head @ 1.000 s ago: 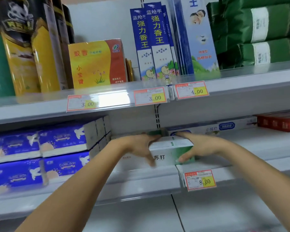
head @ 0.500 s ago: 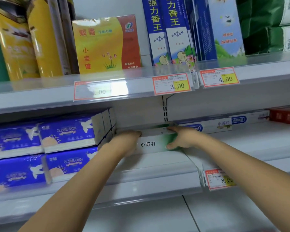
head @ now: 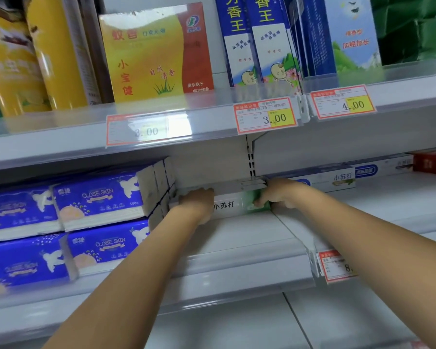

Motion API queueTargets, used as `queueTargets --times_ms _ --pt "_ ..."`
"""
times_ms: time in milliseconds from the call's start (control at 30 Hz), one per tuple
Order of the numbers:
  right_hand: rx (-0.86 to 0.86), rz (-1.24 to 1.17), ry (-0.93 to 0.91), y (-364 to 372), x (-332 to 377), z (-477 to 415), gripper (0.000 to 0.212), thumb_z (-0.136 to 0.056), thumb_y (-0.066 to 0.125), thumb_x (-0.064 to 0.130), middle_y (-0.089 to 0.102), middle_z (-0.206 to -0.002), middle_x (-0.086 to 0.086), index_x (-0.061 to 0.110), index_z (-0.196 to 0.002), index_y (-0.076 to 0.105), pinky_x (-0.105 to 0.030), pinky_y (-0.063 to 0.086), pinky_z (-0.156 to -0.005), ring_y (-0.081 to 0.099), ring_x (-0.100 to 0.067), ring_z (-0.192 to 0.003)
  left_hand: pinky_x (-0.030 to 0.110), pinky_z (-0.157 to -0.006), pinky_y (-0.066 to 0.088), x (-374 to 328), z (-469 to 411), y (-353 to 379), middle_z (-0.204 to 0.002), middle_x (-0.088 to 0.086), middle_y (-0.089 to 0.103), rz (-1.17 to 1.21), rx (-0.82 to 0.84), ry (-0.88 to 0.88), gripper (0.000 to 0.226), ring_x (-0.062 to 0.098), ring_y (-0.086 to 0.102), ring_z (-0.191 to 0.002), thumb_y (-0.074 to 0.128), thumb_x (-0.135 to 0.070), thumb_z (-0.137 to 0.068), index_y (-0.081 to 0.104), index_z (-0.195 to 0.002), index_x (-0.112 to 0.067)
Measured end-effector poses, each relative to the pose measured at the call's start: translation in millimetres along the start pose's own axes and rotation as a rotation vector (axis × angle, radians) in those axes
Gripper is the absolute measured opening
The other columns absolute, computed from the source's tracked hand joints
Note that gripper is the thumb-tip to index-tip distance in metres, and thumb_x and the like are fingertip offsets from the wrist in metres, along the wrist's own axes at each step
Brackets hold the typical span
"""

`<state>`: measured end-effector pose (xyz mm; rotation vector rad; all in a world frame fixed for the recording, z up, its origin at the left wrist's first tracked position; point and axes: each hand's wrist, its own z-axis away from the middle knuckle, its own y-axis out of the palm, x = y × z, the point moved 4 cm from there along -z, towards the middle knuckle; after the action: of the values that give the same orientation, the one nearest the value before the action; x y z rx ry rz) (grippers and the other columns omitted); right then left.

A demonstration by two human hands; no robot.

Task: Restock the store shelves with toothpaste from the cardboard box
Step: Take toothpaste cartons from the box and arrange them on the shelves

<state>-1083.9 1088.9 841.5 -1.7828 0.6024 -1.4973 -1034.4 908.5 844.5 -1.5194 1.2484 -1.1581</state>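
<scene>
Deep on the middle shelf, a stack of white-and-green toothpaste cartons is being gripped at both ends, the left hand at nine o'clock and the right hand at three, fingers curled closed around it, probably so the cartons are being kept squared. Further back, at two o'clock, more toothpaste boxes are lying against the rear wall, so the stack is apparently being lined up with them.

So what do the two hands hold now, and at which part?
Both hold the toothpaste boxes: left hand at the left end, right hand at the green right end.
</scene>
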Motion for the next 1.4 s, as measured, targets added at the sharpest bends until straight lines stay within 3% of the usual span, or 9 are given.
queueTargets --times_ms 133,600,733,833,933,1000,1100,1267,1400 --pt "-0.033 0.025 -0.013 -0.9 -5.3 -4.9 0.073 -0.079 0.074 0.021 0.051 -0.134 -0.01 0.012 -0.141 0.038 -0.026 0.039 -0.079 0.049 -0.027 -0.114 0.043 -0.102 0.039 -3.6 3.1 -2.1 -0.138 0.013 0.045 0.035 -0.021 0.015 0.042 0.031 0.046 -0.123 0.041 -0.018 -0.099 0.034 -0.14 -0.012" --pt "0.006 -0.041 -0.04 1.4 -6.9 -0.3 0.058 -0.088 0.066 0.024 0.048 -0.137 -0.01 0.006 -0.138 0.043 -0.026 0.039 -0.088 0.047 -0.028 -0.121 0.033 -0.099 0.04 -7.2 1.6 -4.5 -0.139 0.017 0.047 0.1 -0.036 0.045 0.04 0.032 0.047 -0.124 0.042 -0.02 -0.101 0.039 -0.139 -0.008" --pt "-0.071 -0.018 -0.151 -23.0 -0.8 33.3 0.027 -0.088 0.064 0.031 0.058 -0.091 -0.014 0.005 -0.083 0.056 -0.025 0.041 -0.064 0.052 -0.022 -0.081 0.033 -0.1 0.037 -14.3 10.1 -8.3 -0.143 0.014 0.042 0.136 -0.056 0.037 0.042 0.031 0.044 -0.127 0.041 -0.015 -0.099 0.037 -0.14 -0.008" --pt "-0.221 -0.056 -0.306 -51.4 -10.4 83.2 0.028 -0.088 0.064 0.033 0.07 -0.078 -0.012 0.005 -0.084 0.068 -0.034 0.054 -0.078 0.062 -0.02 -0.073 0.034 -0.099 0.041 -48.7 52.3 -30.2 -0.136 0.014 0.052 0.265 -0.285 0.16 0.043 0.029 0.05 -0.123 0.046 -0.026 -0.098 0.044 -0.137 -0.009" --pt "-0.403 -0.007 -0.395 -75.7 -39.8 155.7 0.042 -0.09 0.058 0.043 0.054 -0.04 0.009 0.011 -0.063 0.066 -0.019 0.044 -0.054 0.05 -0.002 -0.042 0.033 -0.076 0.049 -102.9 123.9 -43.7 -0.093 0.002 0.071 0.481 -0.588 0.458 0.04 0.02 0.065 -0.087 0.042 -0.045 -0.094 0.068 -0.096 -0.014" --pt "-0.418 0.063 -0.4 -82.2 -71.6 200.1 0.052 -0.089 0.054 0.048 0.047 -0.035 0.013 0.01 -0.054 0.061 -0.018 0.03 -0.046 0.044 -0.004 -0.039 0.032 -0.06 0.045 -142.0 164.2 -33.2 -0.066 -0.002 0.06 0.58 -0.621 0.594 0.044 0.016 0.057 -0.063 0.041 -0.044 -0.093 0.061 -0.068 -0.015" --pt "-0.316 0.092 -0.325 -80.4 -142.2 245.5 0.057 -0.085 0.052 0.054 0.049 -0.041 0.011 0.011 -0.049 0.05 -0.022 0.029 -0.047 0.042 -0.007 -0.041 0.031 -0.052 0.038 -209.1 199.5 10.5 -0.055 -0.006 0.047 0.684 -0.535 0.699 0.047 0.011 0.045 -0.054 0.043 -0.041 -0.095 0.05 -0.057 -0.015" --pt "-0.155 0.039 -0.107 -65.2 -295.1 294.3 0.041 -0.081 0.065 0.047 0.044 -0.047 0.009 0.021 -0.055 0.047 -0.019 0.029 -0.049 0.043 -0.004 -0.049 0.022 -0.061 0.039 -328.6 230.0 124.0 -0.068 -0.009 0.051 0.893 -0.124 0.652 0.038 0.004 0.05 -0.066 0.046 -0.051 -0.092 0.049 -0.066 -0.023" --pt "0.014 0.107 0.081 -35.0 -436.9 332.5 0.018 -0.079 0.072 0.018 0.055 -0.089 0.006 0.025 -0.086 0.057 -0.028 0.044 -0.07 0.055 -0.016 -0.078 0.009 -0.072 0.036 -407.3 264.9 218.0 -0.085 -0.014 0.052 1.009 0.184 0.582 0.029 -0.006 0.051 -0.083 0.052 -0.054 -0.084 0.047 -0.074 -0.027"
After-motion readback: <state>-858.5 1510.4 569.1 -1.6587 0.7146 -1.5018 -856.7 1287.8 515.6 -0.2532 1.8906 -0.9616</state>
